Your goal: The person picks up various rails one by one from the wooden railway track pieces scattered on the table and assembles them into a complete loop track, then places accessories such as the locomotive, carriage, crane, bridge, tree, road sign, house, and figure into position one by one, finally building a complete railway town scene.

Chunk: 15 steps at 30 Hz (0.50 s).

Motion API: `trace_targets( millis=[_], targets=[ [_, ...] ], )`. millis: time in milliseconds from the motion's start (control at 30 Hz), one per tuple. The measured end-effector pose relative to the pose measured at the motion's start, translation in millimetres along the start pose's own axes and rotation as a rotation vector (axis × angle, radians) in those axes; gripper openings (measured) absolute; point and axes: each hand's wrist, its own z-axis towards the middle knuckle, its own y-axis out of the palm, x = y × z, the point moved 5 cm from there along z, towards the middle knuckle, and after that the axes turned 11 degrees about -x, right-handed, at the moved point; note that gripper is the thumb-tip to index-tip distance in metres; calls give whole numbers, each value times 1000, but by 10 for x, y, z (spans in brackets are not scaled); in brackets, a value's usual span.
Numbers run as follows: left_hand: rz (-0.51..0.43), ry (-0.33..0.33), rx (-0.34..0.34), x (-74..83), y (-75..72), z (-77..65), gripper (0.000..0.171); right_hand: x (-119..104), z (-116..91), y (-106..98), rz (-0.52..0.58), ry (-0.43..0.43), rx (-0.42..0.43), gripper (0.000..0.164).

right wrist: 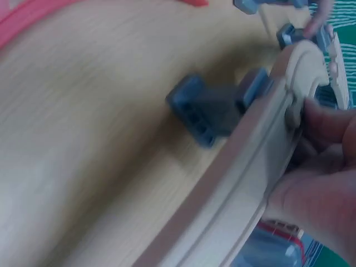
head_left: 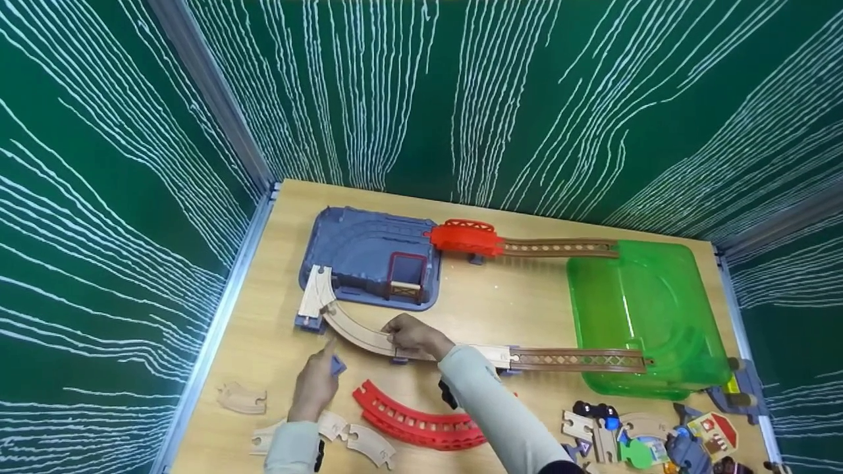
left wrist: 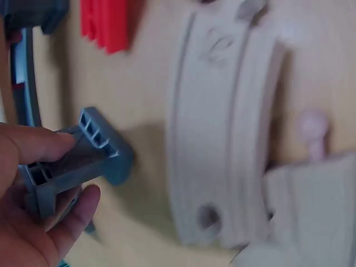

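Observation:
My left hand (head_left: pixel 315 384) pinches a grey-blue plastic track support (left wrist: pixel 72 167) between thumb and fingers, held left of the curved track. With curled fingers my right hand (head_left: pixel 416 334) grips the edge of the raised curved wooden track (head_left: pixel 355 334). Under that curve, another grey-blue support (right wrist: pixel 214 105) stands on the table. At the curve's far end, a pale wooden switch track (head_left: pixel 317 293) meets the grey-blue molded base (head_left: pixel 355 240) and has a support (head_left: pixel 309 322) under it. My right forearm hides part of the track to the right.
A red bridge (head_left: pixel 465 238) and brown tracks (head_left: pixel 556 248) lead to a green translucent bin (head_left: pixel 658 296). Red curved tracks (head_left: pixel 421 421) lie in front. Loose wooden tracks (head_left: pixel 370 444) sit near my left forearm. Assorted toy pieces (head_left: pixel 688 454) crowd the front right.

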Motion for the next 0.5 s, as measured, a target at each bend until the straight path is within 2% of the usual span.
trace_targets(
  millis=[67,100,200,267,333,433,500],
  targets=[
    [5,-24,33,34,-18,12,57,8,0,-23,-13,-14,-11,23],
    [-30,-61,53,43,-44,28,52,8,1,-34,-27,-18,-7,23],
    [-263,-219,113,40,-160,96,42,13,17,-31,-47,-22,0,25],
    [-522,-321,122,40,-208,168,38,13,23,-33,-45,-19,7,25],
    [-810,-396,91,57,-205,253,43,15,26,-36,-43,-16,12,25],
    [-1230,-475,35,95,-136,377,57,24,23,-39,-33,-10,17,26],
    [-1483,-498,35,102,-84,441,65,31,22,-32,-25,-3,9,27]
  ],
)
